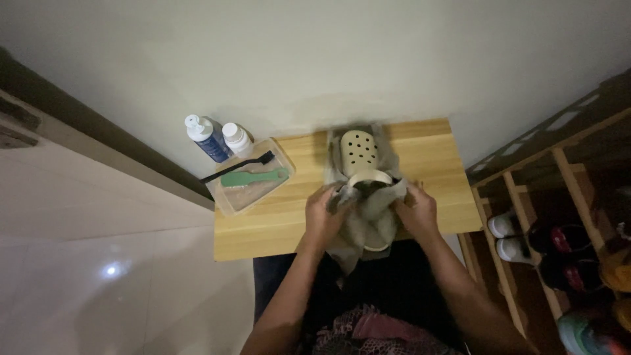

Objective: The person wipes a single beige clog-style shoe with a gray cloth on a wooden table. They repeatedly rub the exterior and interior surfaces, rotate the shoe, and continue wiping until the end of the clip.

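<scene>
A cream clog-style shoe [359, 151] with holes in its toe lies on a grey cloth [372, 220] on the small wooden table [434, 164]. My left hand [325, 213] grips a bunched part of the cloth at the shoe's heel opening. On the other side of the heel, my right hand [417, 210] holds the cloth's edge. The cloth drapes over the table's front edge between my hands, and the rear of the shoe is partly hidden by it.
A clear plastic tray [231, 200] at the table's left end holds a green brush [253, 177] and a thin black brush [238, 167]. A blue pump bottle [206, 137] and a white bottle [236, 139] stand behind it. A wooden shoe rack [559, 217] with shoes is on the right.
</scene>
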